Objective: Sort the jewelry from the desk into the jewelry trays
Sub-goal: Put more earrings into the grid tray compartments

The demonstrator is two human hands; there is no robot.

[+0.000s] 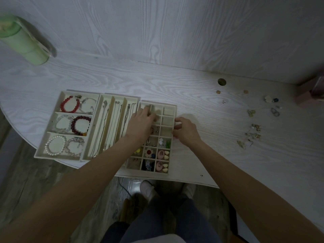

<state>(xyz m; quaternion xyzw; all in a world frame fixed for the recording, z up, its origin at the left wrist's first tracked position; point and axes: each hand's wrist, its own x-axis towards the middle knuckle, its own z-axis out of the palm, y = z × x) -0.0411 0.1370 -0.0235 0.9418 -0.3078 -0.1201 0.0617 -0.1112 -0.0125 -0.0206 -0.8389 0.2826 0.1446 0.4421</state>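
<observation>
We take the grid tray as the landmark; it sits on the white table near the front edge. Far to its left and toward the back stands a green cylindrical container. Well left of the grid tray lies the bracelet tray, with three compartments holding bead bracelets: a red bracelet at the back, a dark red bracelet in the middle, a pearl bracelet at the front. Directly against the grid tray's left side lies the necklace tray, its long slots holding chains.

The left hand reaches over the grid tray's back left cells; its grip has fingers curled down into a cell, and we cannot tell whether they pinch anything. The front cells of the grid tray hold small earrings, including a flower earring and pink earrings.

The right hand is at the grid tray's right rim; its grip is clenched on that rim with thumb and fingers.

Well right of the grid tray, loose jewelry lies scattered on the table, apart from every tray. Behind this scatter there is a round hole in the table
</observation>
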